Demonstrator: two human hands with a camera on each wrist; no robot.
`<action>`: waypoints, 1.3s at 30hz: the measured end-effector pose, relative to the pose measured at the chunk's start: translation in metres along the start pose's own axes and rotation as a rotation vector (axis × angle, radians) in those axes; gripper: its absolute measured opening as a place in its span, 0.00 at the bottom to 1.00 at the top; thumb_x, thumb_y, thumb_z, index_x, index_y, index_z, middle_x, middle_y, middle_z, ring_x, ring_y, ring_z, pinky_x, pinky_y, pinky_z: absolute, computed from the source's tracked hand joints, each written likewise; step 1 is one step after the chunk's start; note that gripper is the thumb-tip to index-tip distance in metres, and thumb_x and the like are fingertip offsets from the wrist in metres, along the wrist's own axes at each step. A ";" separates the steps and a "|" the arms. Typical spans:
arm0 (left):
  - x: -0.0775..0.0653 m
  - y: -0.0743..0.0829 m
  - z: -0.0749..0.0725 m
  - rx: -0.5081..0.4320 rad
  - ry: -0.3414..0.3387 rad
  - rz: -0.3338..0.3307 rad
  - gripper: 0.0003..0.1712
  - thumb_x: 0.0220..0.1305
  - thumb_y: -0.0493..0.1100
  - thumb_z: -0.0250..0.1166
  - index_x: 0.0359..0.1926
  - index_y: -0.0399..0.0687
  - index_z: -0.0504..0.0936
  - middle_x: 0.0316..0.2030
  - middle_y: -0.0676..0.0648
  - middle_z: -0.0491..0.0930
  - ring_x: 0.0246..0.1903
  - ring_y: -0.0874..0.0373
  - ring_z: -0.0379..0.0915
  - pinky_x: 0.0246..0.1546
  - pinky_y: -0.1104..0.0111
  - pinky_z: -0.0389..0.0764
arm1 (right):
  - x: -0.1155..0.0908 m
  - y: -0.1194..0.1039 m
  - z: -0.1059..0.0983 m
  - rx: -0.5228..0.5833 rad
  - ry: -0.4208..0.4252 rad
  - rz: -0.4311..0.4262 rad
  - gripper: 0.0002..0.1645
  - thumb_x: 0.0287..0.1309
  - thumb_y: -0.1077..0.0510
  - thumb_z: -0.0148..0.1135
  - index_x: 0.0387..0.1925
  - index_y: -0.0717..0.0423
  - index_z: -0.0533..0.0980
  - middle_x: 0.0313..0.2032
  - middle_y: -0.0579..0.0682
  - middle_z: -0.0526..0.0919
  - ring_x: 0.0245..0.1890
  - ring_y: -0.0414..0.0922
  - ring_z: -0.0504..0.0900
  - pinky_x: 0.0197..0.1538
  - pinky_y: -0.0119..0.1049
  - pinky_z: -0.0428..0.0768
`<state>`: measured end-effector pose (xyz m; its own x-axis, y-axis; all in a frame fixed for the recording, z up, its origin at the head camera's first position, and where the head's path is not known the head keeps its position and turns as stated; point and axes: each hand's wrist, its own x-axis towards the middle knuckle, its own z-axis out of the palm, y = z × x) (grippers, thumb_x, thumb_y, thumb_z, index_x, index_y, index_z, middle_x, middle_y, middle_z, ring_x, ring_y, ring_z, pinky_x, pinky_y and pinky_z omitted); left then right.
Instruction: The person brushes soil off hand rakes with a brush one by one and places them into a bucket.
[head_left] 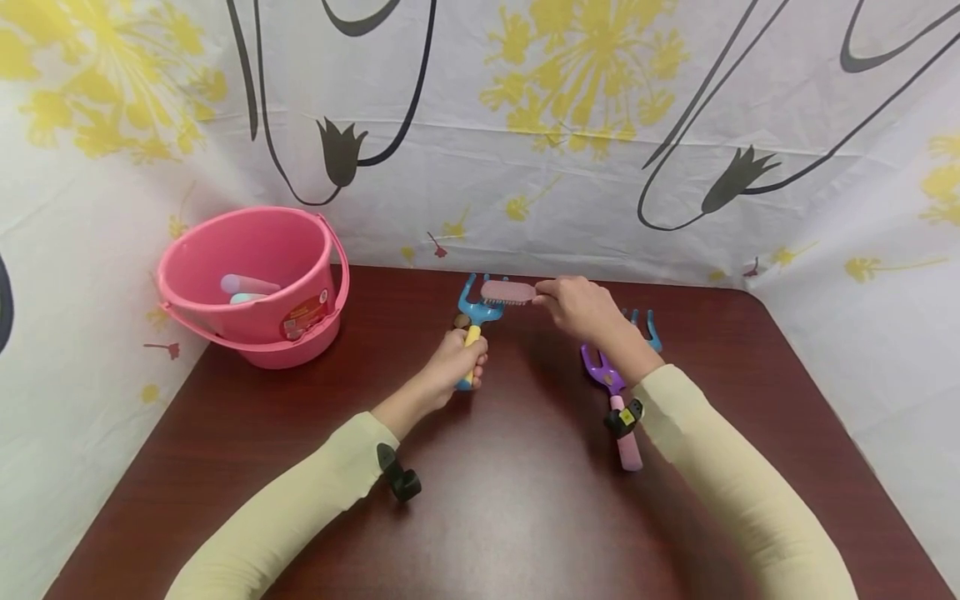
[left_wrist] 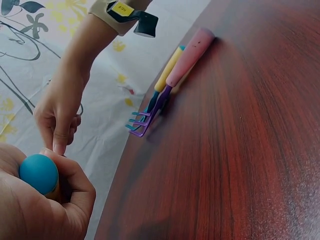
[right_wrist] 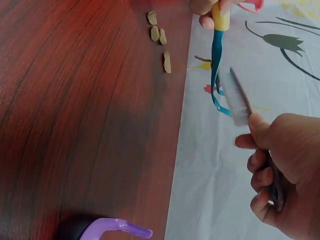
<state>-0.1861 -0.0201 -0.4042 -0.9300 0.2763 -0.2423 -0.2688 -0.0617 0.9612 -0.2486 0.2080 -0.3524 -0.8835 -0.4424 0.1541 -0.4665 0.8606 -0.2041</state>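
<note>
- Gripping a blue, pronged hand fork with a smooth yellow handle [head_left: 481, 312] in the left hand's [head_left: 457, 360] curled fingers, raised over a dark red-brown wood-grain table [head_left: 480, 500].
- Holding a flat, oval pink brush [head_left: 507, 292] by its slim handle in the right hand's [head_left: 581, 305] bent fingers, with bristles at the prongs.
- Revealing, from the right wrist, four small tan-brown lumps [right_wrist: 155, 33].
- Showing whole, only from the head, a rounded pink plastic bucket [head_left: 262, 356].

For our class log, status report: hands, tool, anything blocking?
Left hand grips blue-and-yellow rake. Right hand holds pink brush at rake's tines. Purple rake lies apart; nothing visibly blocking.
</note>
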 end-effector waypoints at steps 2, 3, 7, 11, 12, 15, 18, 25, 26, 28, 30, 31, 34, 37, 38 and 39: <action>-0.001 0.000 0.000 0.000 0.001 -0.002 0.04 0.74 0.35 0.52 0.39 0.38 0.66 0.21 0.49 0.67 0.15 0.64 0.63 0.14 0.74 0.70 | -0.001 0.002 0.000 0.002 0.023 0.023 0.09 0.74 0.51 0.58 0.40 0.50 0.80 0.30 0.49 0.79 0.28 0.50 0.76 0.28 0.49 0.74; -0.001 0.000 0.000 0.000 0.001 -0.004 0.04 0.74 0.35 0.52 0.40 0.38 0.66 0.21 0.49 0.67 0.14 0.64 0.63 0.14 0.74 0.70 | -0.002 0.003 0.000 0.003 0.033 0.032 0.09 0.74 0.51 0.58 0.40 0.50 0.80 0.29 0.49 0.78 0.27 0.50 0.76 0.27 0.49 0.74; -0.002 0.000 -0.001 0.003 0.002 -0.004 0.05 0.74 0.36 0.53 0.40 0.38 0.66 0.21 0.49 0.67 0.14 0.64 0.62 0.14 0.74 0.70 | -0.005 0.008 -0.001 0.037 0.052 0.051 0.10 0.75 0.51 0.57 0.42 0.52 0.80 0.32 0.50 0.80 0.29 0.51 0.78 0.29 0.50 0.75; -0.002 -0.001 -0.002 -0.008 -0.005 -0.002 0.05 0.74 0.36 0.53 0.41 0.38 0.66 0.22 0.49 0.66 0.14 0.64 0.62 0.15 0.74 0.70 | -0.009 0.012 -0.002 0.104 0.073 0.049 0.16 0.75 0.51 0.56 0.51 0.57 0.81 0.41 0.55 0.85 0.34 0.52 0.81 0.35 0.53 0.78; -0.002 -0.001 -0.003 -0.013 -0.005 -0.002 0.04 0.74 0.35 0.52 0.41 0.38 0.65 0.22 0.49 0.66 0.14 0.64 0.62 0.15 0.74 0.70 | -0.010 0.014 -0.003 0.116 0.083 0.048 0.17 0.75 0.51 0.57 0.52 0.57 0.81 0.43 0.56 0.85 0.35 0.52 0.82 0.37 0.54 0.78; -0.002 0.000 -0.005 -0.020 -0.001 -0.006 0.04 0.74 0.35 0.52 0.43 0.38 0.65 0.23 0.49 0.66 0.15 0.64 0.62 0.15 0.75 0.70 | -0.015 0.017 -0.006 0.147 0.103 0.050 0.19 0.75 0.51 0.57 0.55 0.59 0.81 0.46 0.57 0.85 0.37 0.53 0.83 0.39 0.56 0.79; -0.003 0.001 -0.008 0.023 0.009 0.010 0.06 0.74 0.34 0.53 0.46 0.37 0.64 0.24 0.48 0.67 0.16 0.63 0.63 0.16 0.74 0.71 | -0.020 0.020 -0.008 0.171 0.117 0.043 0.19 0.75 0.52 0.57 0.56 0.60 0.81 0.46 0.58 0.85 0.39 0.54 0.83 0.40 0.57 0.79; -0.004 0.006 -0.020 0.317 0.078 0.092 0.15 0.73 0.37 0.55 0.55 0.36 0.65 0.29 0.42 0.72 0.18 0.59 0.69 0.18 0.72 0.75 | -0.031 0.031 -0.010 0.218 0.140 0.018 0.17 0.75 0.52 0.56 0.50 0.61 0.81 0.43 0.59 0.85 0.39 0.56 0.83 0.44 0.57 0.77; -0.004 0.007 -0.022 0.360 0.087 0.103 0.16 0.73 0.38 0.55 0.56 0.36 0.65 0.30 0.41 0.74 0.18 0.58 0.70 0.18 0.71 0.76 | -0.032 0.033 -0.010 0.223 0.142 0.022 0.17 0.75 0.52 0.56 0.51 0.61 0.81 0.44 0.60 0.85 0.41 0.56 0.84 0.46 0.58 0.77; -0.003 0.008 -0.026 0.458 0.105 0.134 0.18 0.73 0.39 0.55 0.58 0.36 0.66 0.32 0.40 0.76 0.20 0.55 0.74 0.20 0.69 0.78 | -0.035 0.037 -0.010 0.226 0.148 0.035 0.18 0.75 0.52 0.57 0.52 0.61 0.81 0.45 0.60 0.85 0.43 0.57 0.84 0.47 0.58 0.77; -0.003 0.010 -0.029 0.556 0.120 0.165 0.19 0.74 0.39 0.55 0.60 0.36 0.66 0.35 0.39 0.80 0.23 0.53 0.78 0.22 0.67 0.80 | -0.038 0.041 -0.009 0.230 0.157 0.043 0.18 0.75 0.51 0.57 0.51 0.61 0.81 0.44 0.59 0.86 0.43 0.56 0.84 0.48 0.58 0.77; -0.003 0.011 -0.031 0.597 0.122 0.180 0.19 0.74 0.39 0.54 0.61 0.36 0.66 0.36 0.39 0.82 0.25 0.52 0.80 0.24 0.66 0.81 | -0.040 0.042 -0.010 0.232 0.163 0.042 0.17 0.74 0.52 0.58 0.51 0.60 0.81 0.43 0.58 0.86 0.42 0.56 0.83 0.48 0.57 0.77; -0.004 0.014 -0.036 0.727 0.122 0.219 0.18 0.75 0.39 0.54 0.60 0.38 0.65 0.39 0.41 0.85 0.32 0.51 0.84 0.30 0.62 0.81 | -0.044 0.046 -0.010 0.228 0.184 0.038 0.16 0.74 0.52 0.58 0.49 0.60 0.82 0.41 0.57 0.86 0.40 0.55 0.83 0.47 0.57 0.77; -0.008 0.019 -0.041 0.915 0.166 0.271 0.16 0.73 0.40 0.56 0.56 0.41 0.64 0.35 0.42 0.84 0.31 0.49 0.83 0.30 0.57 0.80 | -0.046 0.048 -0.010 0.231 0.192 0.044 0.17 0.74 0.52 0.58 0.50 0.61 0.82 0.42 0.59 0.86 0.40 0.56 0.83 0.47 0.57 0.77; -0.009 0.020 -0.042 0.984 0.187 0.294 0.15 0.72 0.40 0.57 0.55 0.41 0.65 0.33 0.43 0.83 0.29 0.48 0.82 0.29 0.55 0.80 | -0.047 0.049 -0.011 0.235 0.190 0.049 0.18 0.74 0.52 0.58 0.51 0.62 0.81 0.43 0.59 0.86 0.41 0.56 0.83 0.48 0.57 0.77; -0.010 0.021 -0.044 1.049 0.207 0.321 0.15 0.71 0.40 0.58 0.53 0.41 0.65 0.31 0.42 0.81 0.27 0.47 0.81 0.27 0.54 0.80 | -0.048 0.049 -0.011 0.240 0.186 0.056 0.18 0.74 0.51 0.58 0.51 0.62 0.81 0.43 0.60 0.86 0.41 0.56 0.83 0.48 0.57 0.77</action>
<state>-0.1937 -0.0661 -0.3874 -0.9683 0.2221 0.1141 0.2457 0.7654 0.5948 -0.2286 0.2743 -0.3589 -0.8954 -0.3232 0.3064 -0.4339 0.7881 -0.4367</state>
